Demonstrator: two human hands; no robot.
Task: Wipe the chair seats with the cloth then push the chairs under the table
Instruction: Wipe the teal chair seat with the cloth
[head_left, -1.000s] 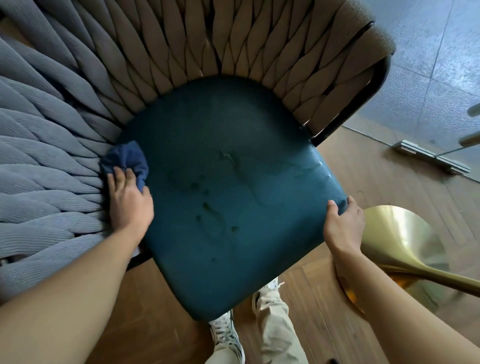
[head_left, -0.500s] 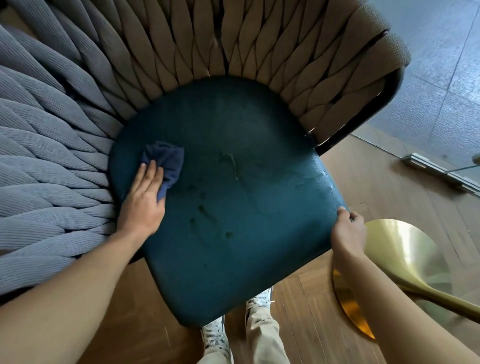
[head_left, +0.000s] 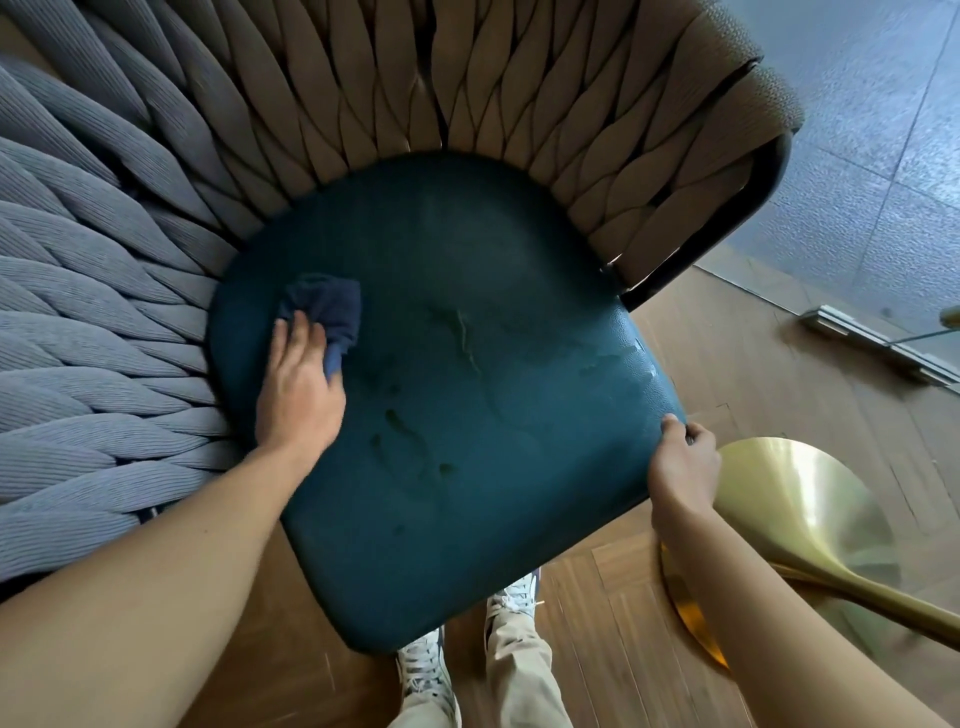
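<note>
Looked down on a teal seat (head_left: 467, 415) ringed by a woven back (head_left: 467, 93), tan behind and grey to the left. Found the cloth (head_left: 327, 306), dark blue and bunched, on the left part of the seat, near the grey weave but apart from it. Saw the left hand (head_left: 298, 389) lying flat on the seat with fingers fairly straight, fingertips pressing the cloth's near edge, most of the cloth showing beyond and to the right of the fingers. Noted dark smudges and a pale scuff on the seat to the right of the cloth. Saw the right hand (head_left: 680, 457) curled over the seat's right front corner, gripping the edge. Spotted a brass base (head_left: 795, 514) on the wood floor (head_left: 753, 374) just beside that hand, and shoes (head_left: 426, 670) below the seat's front edge.
</note>
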